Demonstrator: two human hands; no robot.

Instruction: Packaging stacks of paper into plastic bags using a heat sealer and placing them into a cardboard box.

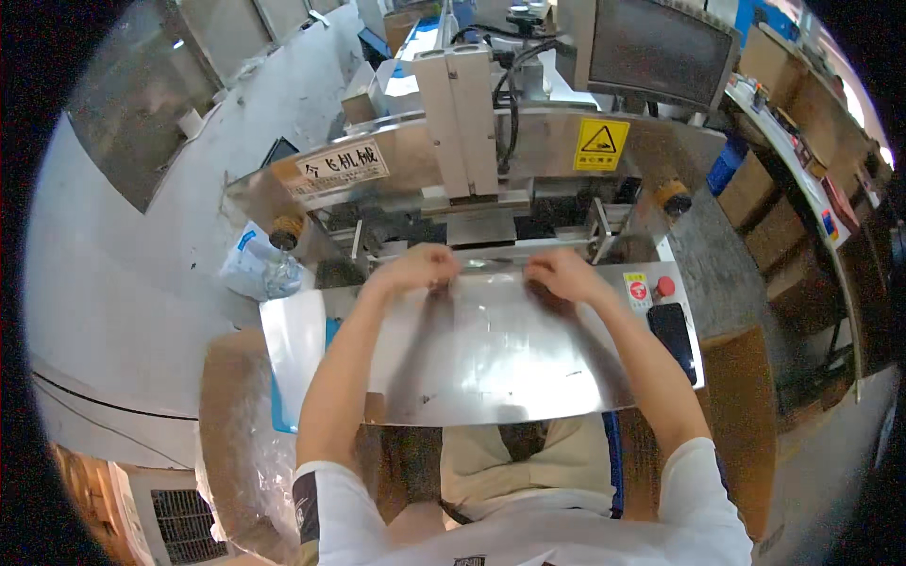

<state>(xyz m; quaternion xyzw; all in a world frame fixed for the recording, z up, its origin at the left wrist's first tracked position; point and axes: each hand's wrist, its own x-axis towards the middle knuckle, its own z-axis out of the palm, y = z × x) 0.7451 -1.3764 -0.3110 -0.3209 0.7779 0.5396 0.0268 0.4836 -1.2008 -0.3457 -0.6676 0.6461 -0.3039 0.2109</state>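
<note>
Both of my hands are at the far edge of a shiny metal worktop [472, 368], just in front of a machine. A thin, shiny strip [489, 264], perhaps clear film, stretches between them; its kind is too small to make out. Its left end is pinched by my left hand [420, 267], closed with the fingers curled. My right hand [562, 274] is closed too, thumb and fingers pinching the right end. Beyond the strip stands the machine's grey press head [462, 123], above a metal block [481, 227].
A red button [665, 286] and a black phone [671, 341] are on the right side. On the left lie white sheets [294, 344] and a plastic bag [255, 264]. Cardboard boxes [226, 415] flank my legs. A monitor [661, 52] stands at the back right.
</note>
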